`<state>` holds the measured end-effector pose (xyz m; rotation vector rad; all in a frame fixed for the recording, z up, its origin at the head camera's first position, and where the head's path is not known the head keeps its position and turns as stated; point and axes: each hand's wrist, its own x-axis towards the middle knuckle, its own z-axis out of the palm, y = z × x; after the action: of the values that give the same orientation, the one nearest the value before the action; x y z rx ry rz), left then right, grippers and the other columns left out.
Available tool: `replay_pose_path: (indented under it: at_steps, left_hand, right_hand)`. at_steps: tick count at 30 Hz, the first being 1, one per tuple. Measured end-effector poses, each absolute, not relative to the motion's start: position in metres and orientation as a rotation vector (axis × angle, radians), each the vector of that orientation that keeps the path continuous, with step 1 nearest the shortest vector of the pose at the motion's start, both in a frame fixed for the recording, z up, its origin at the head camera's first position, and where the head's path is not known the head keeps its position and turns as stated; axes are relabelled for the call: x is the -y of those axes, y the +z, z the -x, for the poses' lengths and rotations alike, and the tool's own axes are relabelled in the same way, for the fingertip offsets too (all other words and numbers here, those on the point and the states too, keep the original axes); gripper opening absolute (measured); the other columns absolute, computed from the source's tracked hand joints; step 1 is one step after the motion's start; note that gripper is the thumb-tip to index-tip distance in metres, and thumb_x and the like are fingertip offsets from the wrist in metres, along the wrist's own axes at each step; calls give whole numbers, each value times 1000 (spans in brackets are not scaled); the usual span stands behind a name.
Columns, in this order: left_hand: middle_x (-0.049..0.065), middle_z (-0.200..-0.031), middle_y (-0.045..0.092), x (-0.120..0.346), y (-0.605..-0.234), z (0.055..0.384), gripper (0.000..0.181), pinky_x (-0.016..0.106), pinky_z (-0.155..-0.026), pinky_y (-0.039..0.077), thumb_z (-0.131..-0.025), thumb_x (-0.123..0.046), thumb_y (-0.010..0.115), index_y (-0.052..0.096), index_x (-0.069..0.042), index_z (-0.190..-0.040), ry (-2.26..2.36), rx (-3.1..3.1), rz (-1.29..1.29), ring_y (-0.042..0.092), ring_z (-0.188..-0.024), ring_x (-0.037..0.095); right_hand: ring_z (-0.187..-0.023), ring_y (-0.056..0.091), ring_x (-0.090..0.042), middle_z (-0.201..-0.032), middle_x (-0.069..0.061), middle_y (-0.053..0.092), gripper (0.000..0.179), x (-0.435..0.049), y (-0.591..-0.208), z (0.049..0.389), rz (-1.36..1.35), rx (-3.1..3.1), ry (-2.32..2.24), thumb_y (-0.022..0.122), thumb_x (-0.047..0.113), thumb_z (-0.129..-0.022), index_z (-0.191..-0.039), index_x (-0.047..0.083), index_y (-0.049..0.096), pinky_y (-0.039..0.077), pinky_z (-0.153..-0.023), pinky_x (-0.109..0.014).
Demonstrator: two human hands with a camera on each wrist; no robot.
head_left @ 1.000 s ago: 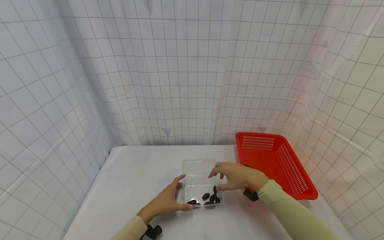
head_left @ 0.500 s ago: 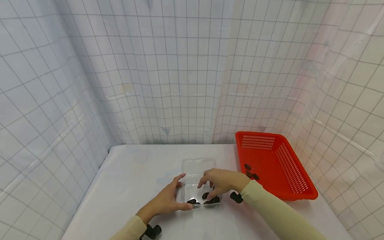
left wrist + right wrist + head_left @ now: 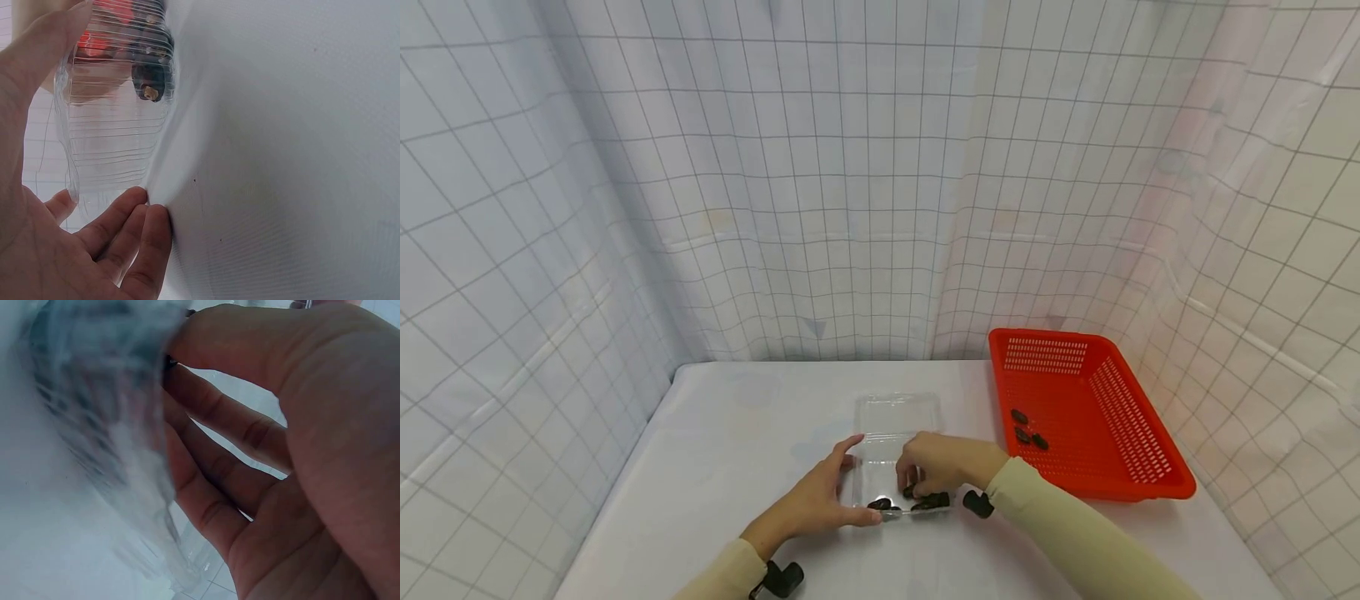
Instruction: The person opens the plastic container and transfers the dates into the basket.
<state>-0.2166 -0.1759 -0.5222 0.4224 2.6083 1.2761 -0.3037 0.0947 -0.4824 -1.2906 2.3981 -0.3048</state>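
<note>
A clear plastic clamshell box (image 3: 874, 479) lies open on the table, its lid (image 3: 897, 410) folded back on the far side. My left hand (image 3: 820, 500) holds the box at its left end, thumb at the near rim and fingers along the side. Inside the box my right hand (image 3: 946, 460) pinches a dark oval date (image 3: 909, 492) between thumb and fingertips. Several more dates lie along the near wall, such as one date (image 3: 879, 504) by the left thumb. In the left wrist view, a date (image 3: 149, 81) with a tan stem end shows through the ribbed wall.
A red plastic basket (image 3: 1093, 340) with slotted walls stands on the right, with three dates (image 3: 1022, 435) near its left side. White cloth covers the table (image 3: 737, 433). Gridded white sheets (image 3: 850, 208) hang behind and at both sides.
My right hand has moved left and down from the box's right edge, and its fingers have closed on a date. The dates in the basket have come into sight. The left hand stays put.
</note>
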Motion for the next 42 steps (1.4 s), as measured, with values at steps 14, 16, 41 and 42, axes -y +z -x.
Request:
replay_pose_path:
  at_steps: [14,16,41,42]
  left_hand:
    - [25,-165,61,176,-527,219,130,62,-115,55,-85,-51,104,27,-16,-184,1248,-2625,-428,65,-142,36]
    - [26,-165,61,176,-526,218,130,63,-115,55,-86,-51,104,27,-16,-184,1250,-2619,-424,65,-141,36]
    - [25,-165,62,175,-521,214,130,60,-110,56,-84,-49,105,28,-18,-184,1243,-2629,-405,67,-131,31]
    - [25,-165,62,175,-521,214,130,60,-111,56,-84,-49,105,28,-19,-184,1243,-2630,-402,67,-132,31]
  right_hand:
    - [-85,64,4,-95,11,79,18,-93,-479,302,1374,-2393,-330,91,6,-99,-110,20,90,58,-82,-16]
    - [-85,64,5,-95,12,78,17,-93,-478,302,1375,-2392,-335,90,6,-100,-109,20,89,58,-82,-15]
    - [-93,68,4,-107,5,81,15,-115,-469,301,1464,-2424,-471,85,9,-105,-116,19,87,60,-89,-16]
    - [-93,68,5,-107,5,81,15,-116,-469,301,1464,-2425,-475,85,9,-105,-116,19,87,60,-89,-16]
